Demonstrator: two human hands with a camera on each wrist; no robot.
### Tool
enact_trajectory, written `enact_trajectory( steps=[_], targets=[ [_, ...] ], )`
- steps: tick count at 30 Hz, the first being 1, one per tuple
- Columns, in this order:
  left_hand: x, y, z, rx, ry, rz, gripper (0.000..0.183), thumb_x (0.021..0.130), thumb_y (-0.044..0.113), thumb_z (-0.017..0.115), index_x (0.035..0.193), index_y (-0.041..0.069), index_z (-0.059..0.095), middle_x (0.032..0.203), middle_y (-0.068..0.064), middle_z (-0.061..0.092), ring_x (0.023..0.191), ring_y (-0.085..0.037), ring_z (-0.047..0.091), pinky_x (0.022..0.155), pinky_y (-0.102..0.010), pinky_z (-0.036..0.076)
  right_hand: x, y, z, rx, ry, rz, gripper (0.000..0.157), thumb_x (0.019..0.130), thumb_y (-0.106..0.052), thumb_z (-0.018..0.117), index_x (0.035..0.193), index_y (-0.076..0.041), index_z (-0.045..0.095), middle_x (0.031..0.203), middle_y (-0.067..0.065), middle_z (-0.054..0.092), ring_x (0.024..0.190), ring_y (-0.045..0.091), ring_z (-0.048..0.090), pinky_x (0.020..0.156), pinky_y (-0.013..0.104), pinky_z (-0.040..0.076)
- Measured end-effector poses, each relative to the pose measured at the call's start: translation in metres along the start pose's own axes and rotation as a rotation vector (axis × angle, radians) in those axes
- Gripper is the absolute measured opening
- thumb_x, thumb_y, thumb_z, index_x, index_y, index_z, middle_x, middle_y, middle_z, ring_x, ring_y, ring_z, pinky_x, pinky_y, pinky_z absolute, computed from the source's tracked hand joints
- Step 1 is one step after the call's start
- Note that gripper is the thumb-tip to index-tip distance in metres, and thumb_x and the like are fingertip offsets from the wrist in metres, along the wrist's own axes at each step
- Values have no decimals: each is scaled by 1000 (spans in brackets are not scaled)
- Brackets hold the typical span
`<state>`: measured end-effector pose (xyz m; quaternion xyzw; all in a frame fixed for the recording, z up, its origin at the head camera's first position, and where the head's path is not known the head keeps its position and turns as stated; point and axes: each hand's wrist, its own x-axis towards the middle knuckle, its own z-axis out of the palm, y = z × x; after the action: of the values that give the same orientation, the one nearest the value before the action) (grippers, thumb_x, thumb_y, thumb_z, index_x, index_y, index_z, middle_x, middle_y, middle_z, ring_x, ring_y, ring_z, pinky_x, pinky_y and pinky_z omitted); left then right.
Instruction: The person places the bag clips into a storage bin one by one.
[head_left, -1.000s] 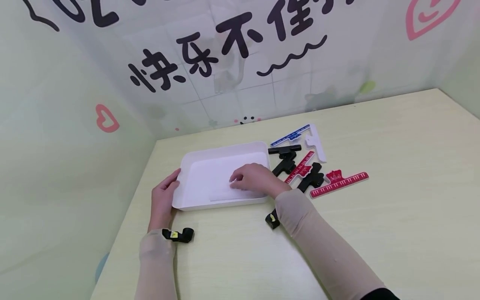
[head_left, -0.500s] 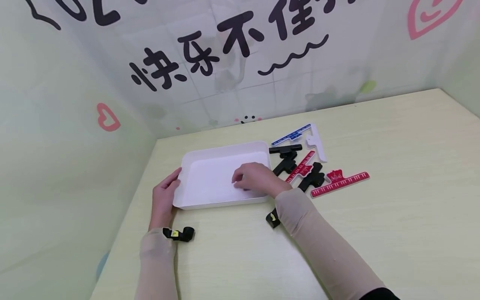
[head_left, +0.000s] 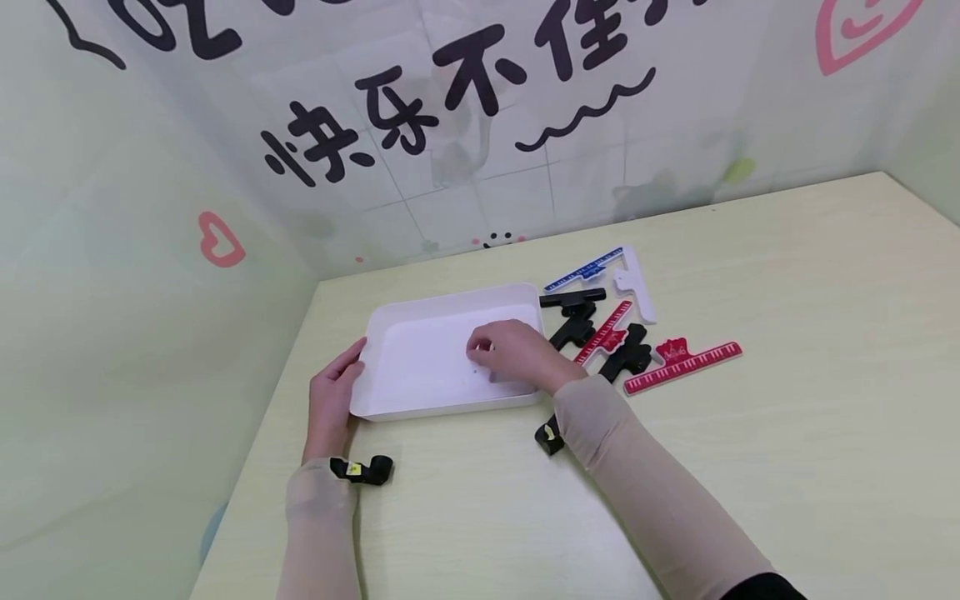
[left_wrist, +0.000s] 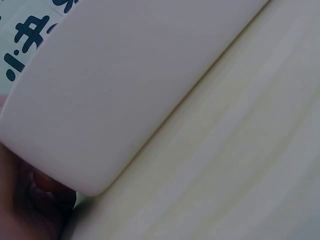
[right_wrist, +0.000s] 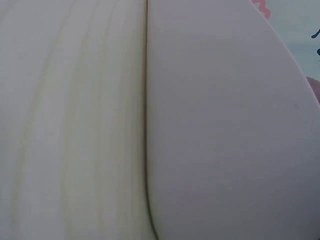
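A shallow white tray [head_left: 420,350] lies on the table. My left hand [head_left: 330,400] holds its left end, with fingers along the outer wall and the thumb near the front left corner. In the left wrist view, curled fingers [left_wrist: 45,182] touch the tray's end wall. Over the tray's right half is my right hand [head_left: 517,354], its fingers bent and pointing down towards the tray floor. Whether anything is between those fingertips is hidden. A tiny dark speck shows just below them. The right wrist view shows mostly the tray's outer wall [right_wrist: 220,125].
Right of the tray lie several ruler-like clips: a blue one [head_left: 585,270], a white one [head_left: 636,287], black ones [head_left: 628,352] and red ones [head_left: 682,367]. A printed cloth wall [head_left: 480,192] stands behind the pale wooden table [head_left: 810,333].
The right hand has lifted slightly and its fingers have shifted. A pale strip seen below it in the tray a second ago no longer shows. The left hand stays on the tray.
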<state>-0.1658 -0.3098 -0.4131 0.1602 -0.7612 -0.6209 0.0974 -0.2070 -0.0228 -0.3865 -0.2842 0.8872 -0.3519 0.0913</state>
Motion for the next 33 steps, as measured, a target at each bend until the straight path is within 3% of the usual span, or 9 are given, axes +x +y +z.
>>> enact_trajectory(
  steps=[6,10,17,25,33],
  targets=[
    [-1,0,1,5,-3,2,30,88,23,55,116,31,60,131,8,46,122,-11,38,95,-30,37,-2,6,-8,198,173,23,20,90,-30,50,106,-24,62,85,-7,60,72,11,53,64,26,45],
    [-1,-2,2,36,-17,12,30,88,24,56,116,32,60,130,8,47,121,-10,38,95,-31,37,-3,10,-14,312,230,18,20,91,-29,50,107,-24,61,79,1,61,64,17,54,58,31,45],
    [-3,0,1,115,-35,64,31,87,27,56,118,32,58,128,8,49,119,-7,39,94,-29,38,-4,18,-22,355,249,8,22,91,-29,50,109,-22,61,78,4,60,63,20,53,58,33,44],
    [-1,-1,-2,112,-38,70,31,87,29,57,118,32,58,128,8,49,119,-7,39,95,-31,37,-10,30,-39,456,255,115,22,92,-31,48,111,-26,58,86,9,59,70,24,53,62,33,46],
    [-1,-1,0,128,-29,75,29,87,29,56,116,32,60,129,8,47,121,-9,37,98,-34,34,-18,51,-51,553,290,153,23,92,-29,48,113,-25,57,88,8,58,69,24,51,62,32,47]
  ],
)
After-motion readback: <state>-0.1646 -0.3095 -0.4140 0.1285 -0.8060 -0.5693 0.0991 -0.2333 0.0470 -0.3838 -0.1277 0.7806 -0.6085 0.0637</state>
